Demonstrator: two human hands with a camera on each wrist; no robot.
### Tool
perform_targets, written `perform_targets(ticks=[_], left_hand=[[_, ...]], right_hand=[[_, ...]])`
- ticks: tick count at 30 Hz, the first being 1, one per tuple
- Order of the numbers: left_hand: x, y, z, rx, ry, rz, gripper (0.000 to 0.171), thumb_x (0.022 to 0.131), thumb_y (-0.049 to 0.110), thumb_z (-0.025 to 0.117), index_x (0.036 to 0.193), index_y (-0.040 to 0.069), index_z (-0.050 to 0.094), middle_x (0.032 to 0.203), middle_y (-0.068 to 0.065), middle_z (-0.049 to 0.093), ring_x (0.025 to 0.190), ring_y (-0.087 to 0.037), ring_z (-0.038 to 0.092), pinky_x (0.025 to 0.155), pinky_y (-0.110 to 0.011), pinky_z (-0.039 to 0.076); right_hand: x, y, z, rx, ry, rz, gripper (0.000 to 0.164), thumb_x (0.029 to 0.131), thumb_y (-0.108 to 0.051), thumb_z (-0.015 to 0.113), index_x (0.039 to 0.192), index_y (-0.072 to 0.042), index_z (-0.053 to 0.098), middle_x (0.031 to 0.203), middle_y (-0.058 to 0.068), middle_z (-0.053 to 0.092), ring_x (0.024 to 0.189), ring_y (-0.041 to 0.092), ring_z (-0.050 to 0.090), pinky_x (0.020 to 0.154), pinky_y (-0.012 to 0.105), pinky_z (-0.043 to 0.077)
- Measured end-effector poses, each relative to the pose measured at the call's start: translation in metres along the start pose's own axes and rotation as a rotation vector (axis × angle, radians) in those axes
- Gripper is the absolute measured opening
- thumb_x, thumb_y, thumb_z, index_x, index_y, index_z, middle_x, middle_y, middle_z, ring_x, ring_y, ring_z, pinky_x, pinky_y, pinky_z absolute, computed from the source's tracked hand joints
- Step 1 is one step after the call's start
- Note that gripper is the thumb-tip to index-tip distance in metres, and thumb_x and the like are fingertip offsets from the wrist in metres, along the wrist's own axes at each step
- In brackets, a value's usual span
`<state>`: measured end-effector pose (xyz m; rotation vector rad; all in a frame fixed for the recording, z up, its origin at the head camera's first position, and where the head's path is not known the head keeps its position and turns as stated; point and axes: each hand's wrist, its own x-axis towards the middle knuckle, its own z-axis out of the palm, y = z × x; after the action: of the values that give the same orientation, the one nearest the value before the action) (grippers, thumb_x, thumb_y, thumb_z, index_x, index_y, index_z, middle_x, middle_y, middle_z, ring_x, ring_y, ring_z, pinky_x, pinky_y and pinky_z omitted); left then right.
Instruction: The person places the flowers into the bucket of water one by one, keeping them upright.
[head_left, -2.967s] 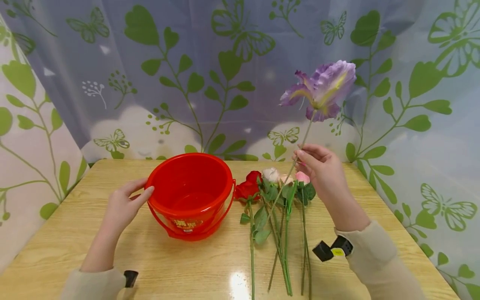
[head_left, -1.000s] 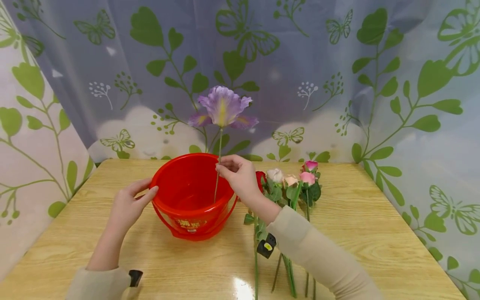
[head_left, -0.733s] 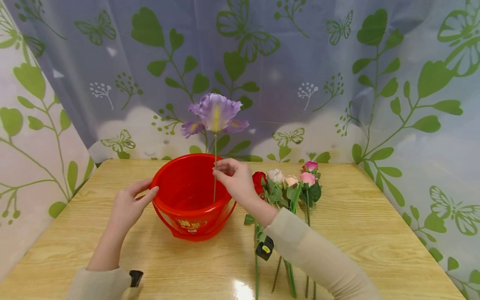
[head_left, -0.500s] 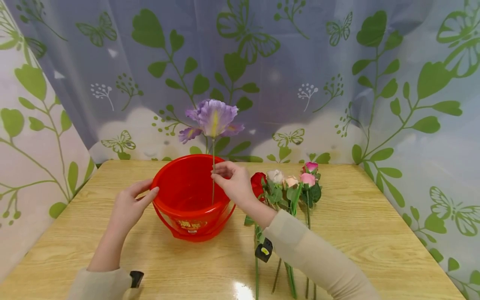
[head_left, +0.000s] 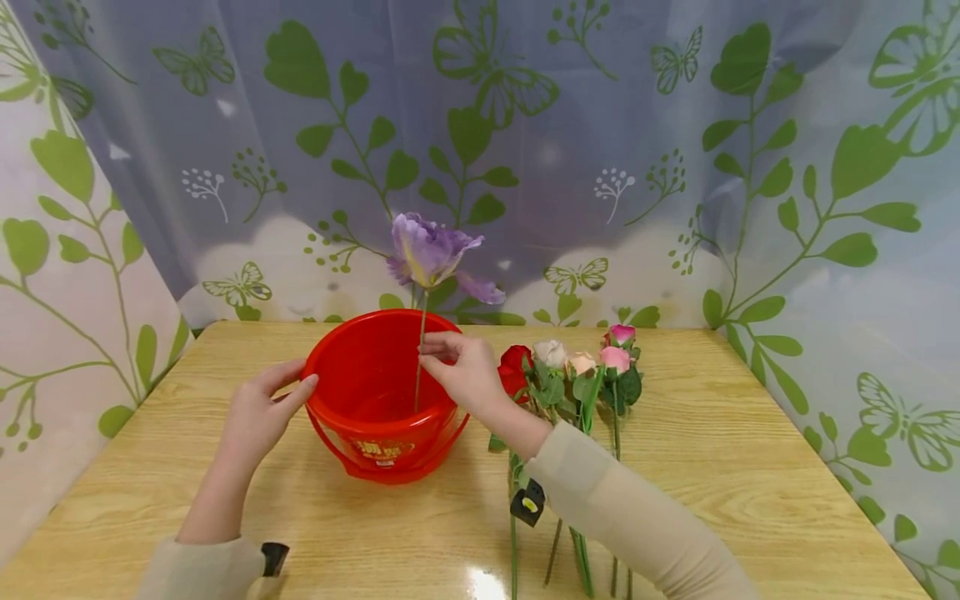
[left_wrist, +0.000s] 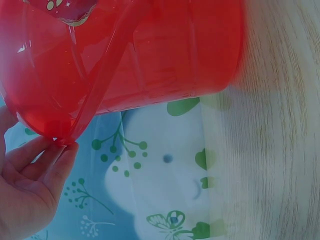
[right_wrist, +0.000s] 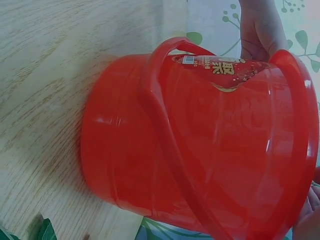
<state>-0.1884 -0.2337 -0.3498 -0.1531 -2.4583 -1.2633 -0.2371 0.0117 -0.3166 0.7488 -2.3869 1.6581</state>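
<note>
On the table stands a red plastic bucket [head_left: 367, 371]. My left hand [head_left: 253, 412] grips its left rim, thumb at the top edge; in the left wrist view the fingertips of that hand [left_wrist: 35, 180] meet at the rim. With thumb and fingers, my right hand [head_left: 468, 375] pinches the stem of a purple artificial iris [head_left: 427, 250] over the bucket's right side. The stem reaches down inside; its lower end is hidden behind the front wall. In the right wrist view the bucket [right_wrist: 200, 140] fills most of the picture, my right hand [right_wrist: 307, 215] only partly visible.
Right of the bucket lie artificial roses: red [head_left: 515, 367], white [head_left: 551, 353], peach [head_left: 581, 363], pink [head_left: 615, 358] and deep pink [head_left: 622, 335]. Their stems point to the table's near edge, partly under my right forearm. A leaf-patterned curtain [head_left: 555, 183] hangs behind the table.
My right hand has carried the iris left from above the roses to the bucket, then lowered it; the blossom has sunk and turned. My left hand keeps its hold on the rim.
</note>
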Motion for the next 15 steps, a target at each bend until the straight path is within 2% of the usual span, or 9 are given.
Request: perform_targets(ticks=[7, 15], left_hand=[[-0.0002, 0.0003, 0.0004, -0.001, 0.003, 0.001, 0.042, 0.087, 0.021, 0.057, 0.116, -0.008, 0.053, 0.112, -0.024, 0.055, 0.106, -0.035, 0.049, 0.079, -0.042, 0.046], [0.0006, -0.0007, 0.0002, -0.003, 0.002, -0.008, 0.042, 0.087, 0.022, 0.057, 0.117, -0.008, 0.053, 0.113, -0.024, 0.054, 0.107, -0.035, 0.049, 0.079, -0.041, 0.046]], right_hand=[[-0.0012, 0.0019, 0.0009, -0.05, -0.036, 0.012, 0.03, 0.081, -0.004, 0.062, 0.111, 0.003, 0.059, 0.098, 0.01, 0.064, 0.09, 0.02, 0.06, 0.076, 0.022, 0.05], [-0.0035, 0.0024, -0.0004, -0.044, -0.059, -0.009, 0.028, 0.08, -0.003, 0.063, 0.107, 0.003, 0.061, 0.1, 0.013, 0.063, 0.09, 0.02, 0.06, 0.077, 0.023, 0.049]])
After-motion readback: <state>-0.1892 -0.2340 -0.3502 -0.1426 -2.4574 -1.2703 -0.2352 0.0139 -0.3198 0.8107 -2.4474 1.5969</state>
